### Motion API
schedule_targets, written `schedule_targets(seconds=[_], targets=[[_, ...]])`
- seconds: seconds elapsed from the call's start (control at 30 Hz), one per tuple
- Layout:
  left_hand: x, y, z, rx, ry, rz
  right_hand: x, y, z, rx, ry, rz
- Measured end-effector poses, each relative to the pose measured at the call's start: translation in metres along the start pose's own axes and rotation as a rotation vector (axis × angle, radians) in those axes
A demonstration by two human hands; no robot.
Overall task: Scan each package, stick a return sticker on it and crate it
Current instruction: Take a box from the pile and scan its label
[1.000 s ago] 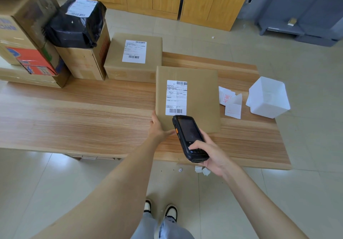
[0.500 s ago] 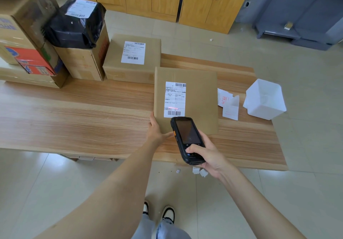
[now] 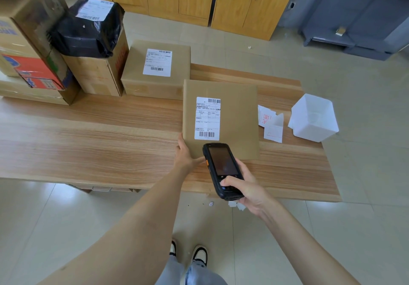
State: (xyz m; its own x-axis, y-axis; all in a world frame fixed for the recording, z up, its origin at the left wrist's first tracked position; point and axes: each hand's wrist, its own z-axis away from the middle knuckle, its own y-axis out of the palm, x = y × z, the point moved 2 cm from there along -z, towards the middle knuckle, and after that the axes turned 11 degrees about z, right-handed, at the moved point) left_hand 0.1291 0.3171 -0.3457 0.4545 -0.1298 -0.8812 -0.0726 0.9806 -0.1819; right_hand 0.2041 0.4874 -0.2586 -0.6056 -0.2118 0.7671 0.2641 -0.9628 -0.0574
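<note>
Scan step on my feed right now. The flat package (image 3: 234,116) sits mid-desk towards the right end, and it looks tipped up a bit towards the camera rather than lying dead flat. My left hand (image 3: 187,154) holds its near-left corner, thumb along the near edge and fingers up the left side. I reckon that's just to steady it and angle the shipping label (image 3: 207,118) at the reader. My right hand (image 3: 245,187) is wrapped round the scanner (image 3: 222,169), thumb on the lower keys, with its nose just short of the label's bottom barcode. Screen looks dark from here, so no idea if it has read.

The return stickers (image 3: 271,123) lie loose on the desk (image 3: 88,141) just right of the package, handy for the next step. Past them, at the right edge, is a white tub (image 3: 314,118), open-topped and tilted. I can't make out anything inside it.

Still queued along the far-left corner:
- a labelled box (image 3: 155,70) right behind the flat one
- a black bagged parcel (image 3: 88,28) perched on a brown carton (image 3: 97,72)
- a taller taped carton (image 3: 28,41) leaning at the left edge

No crate anywhere in view, so I guess it's off-camera.
</note>
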Motion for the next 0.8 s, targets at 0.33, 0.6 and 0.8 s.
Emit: schedule_targets(seconds=[0.33, 0.6, 0.8], targets=[[-0.006, -0.002, -0.003, 0.023, -0.046, 0.045, 0.03, -0.059, -0.011, -0.266, -0.093, -0.082], [-0.013, -0.006, -0.023, 0.051, -0.149, -0.011, -0.01, -0.13, -0.03, -0.491, -0.012, -0.017], [-0.02, -0.008, -0.038, 0.082, -0.195, -0.04, -0.047, -0.144, -0.051, -0.513, 0.056, -0.01]])
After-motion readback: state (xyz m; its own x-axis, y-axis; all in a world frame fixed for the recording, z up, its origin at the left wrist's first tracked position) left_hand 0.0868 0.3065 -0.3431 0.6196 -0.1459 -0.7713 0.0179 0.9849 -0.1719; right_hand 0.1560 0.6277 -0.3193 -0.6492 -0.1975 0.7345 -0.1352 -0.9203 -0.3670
